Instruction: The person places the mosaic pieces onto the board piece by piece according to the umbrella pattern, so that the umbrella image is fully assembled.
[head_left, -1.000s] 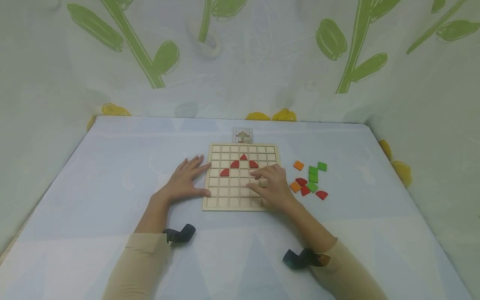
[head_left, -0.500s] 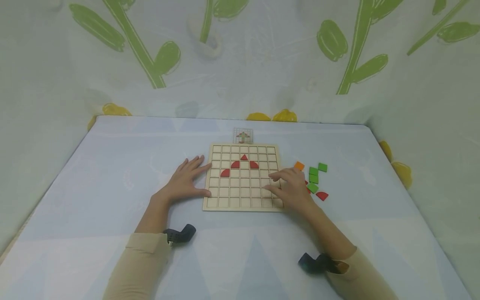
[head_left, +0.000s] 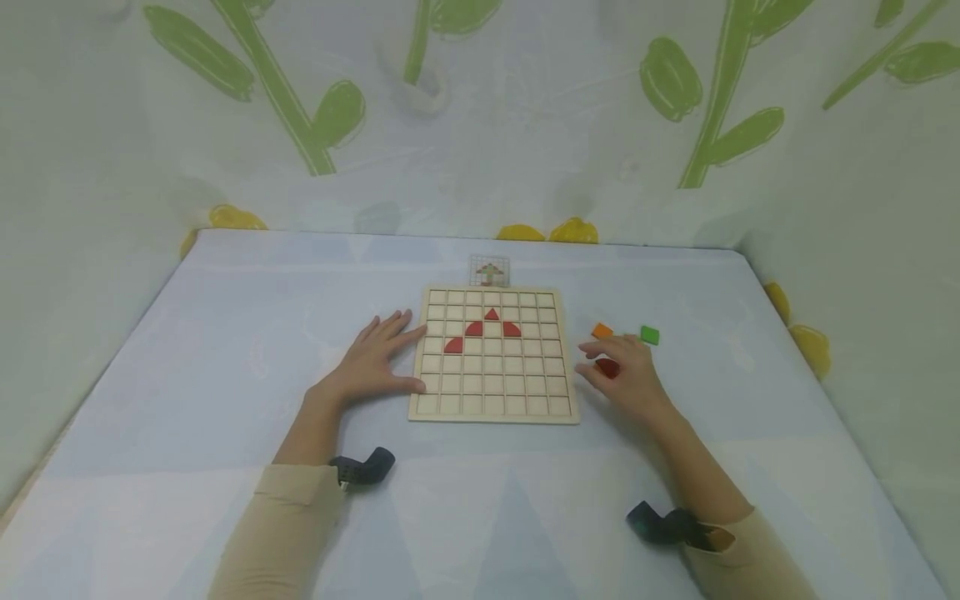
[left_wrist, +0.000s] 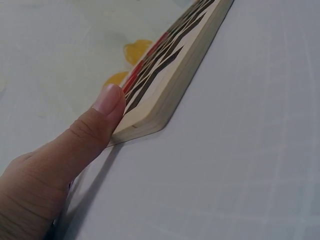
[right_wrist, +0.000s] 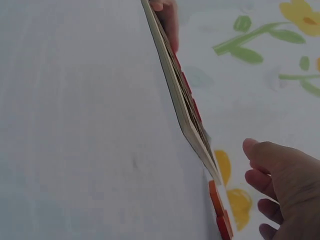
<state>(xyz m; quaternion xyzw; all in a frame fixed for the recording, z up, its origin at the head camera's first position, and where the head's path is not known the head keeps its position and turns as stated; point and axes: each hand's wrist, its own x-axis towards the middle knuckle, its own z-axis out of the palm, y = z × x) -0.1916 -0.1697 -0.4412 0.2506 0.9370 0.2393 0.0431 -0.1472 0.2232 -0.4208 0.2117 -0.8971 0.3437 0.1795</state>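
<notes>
A wooden grid board (head_left: 493, 364) bears a red triangle (head_left: 491, 315) and several red quarter-circle pieces (head_left: 512, 330) in its upper half. My left hand (head_left: 378, 358) rests at the board's left edge, fingers spread; in the left wrist view its thumb (left_wrist: 82, 132) touches the board's corner. Right of the board, my right hand (head_left: 630, 375) hovers over loose pieces, thumb and fingers apart and nothing held. A red piece (head_left: 608, 367) shows through that gap. The hand hides most of the other loose pieces.
A small pattern card (head_left: 490, 271) lies against the board's far edge. Beyond my right hand are an orange square (head_left: 602, 331) and a green square (head_left: 649, 335). A patterned wall (head_left: 525, 125) rises behind the white table (head_left: 262, 275).
My right hand has moved right, from over the board to above the loose pieces, and now covers several of them. My left hand has stayed at the board's edge.
</notes>
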